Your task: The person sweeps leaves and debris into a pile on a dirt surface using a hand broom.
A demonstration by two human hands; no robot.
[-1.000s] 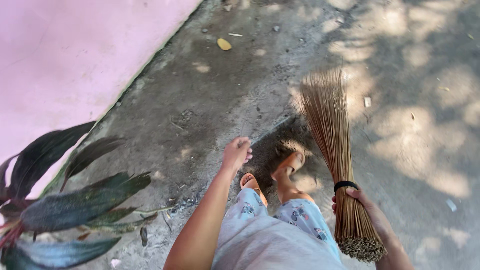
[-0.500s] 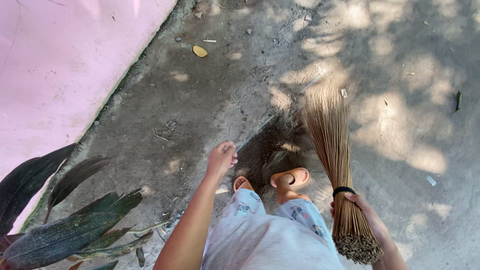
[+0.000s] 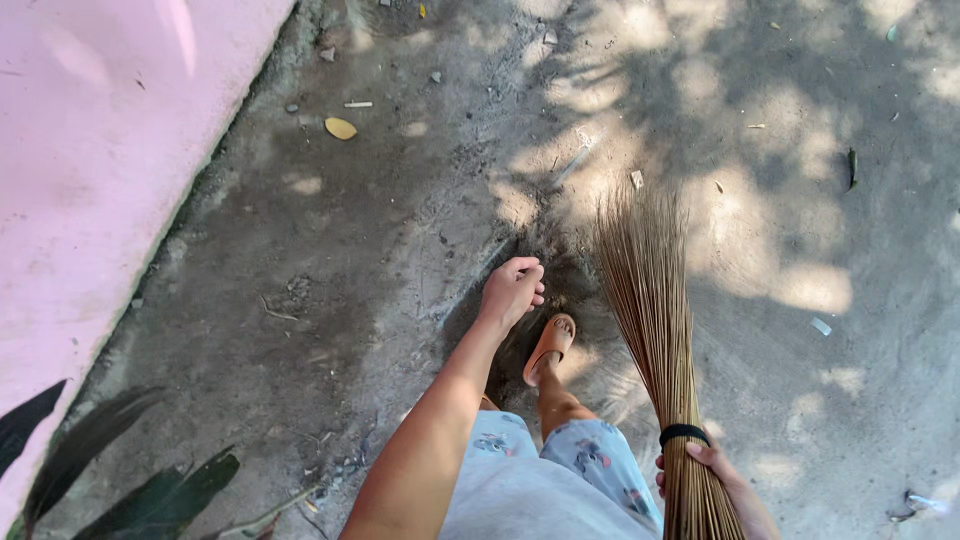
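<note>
My right hand [image 3: 712, 472] grips a stick broom [image 3: 652, 310] just below its black band, at the lower right. The brown bristles fan out forward over the concrete ground. My left hand [image 3: 512, 290] hangs free at centre, fingers loosely curled and holding nothing. Below it, one foot in a tan sandal [image 3: 550, 346] steps forward. Light patterned shorts show at the bottom edge.
A pink wall [image 3: 90, 170] runs along the left. Dark plant leaves [image 3: 120, 480] reach in at the lower left. A yellow leaf [image 3: 340, 128], small stones and bits of litter lie on the dusty concrete, dappled with tree shadow.
I have moved forward along the wall; the plant leaves slid back toward the lower left. The broom stays in my right hand, and my left arm has swung forward.
</note>
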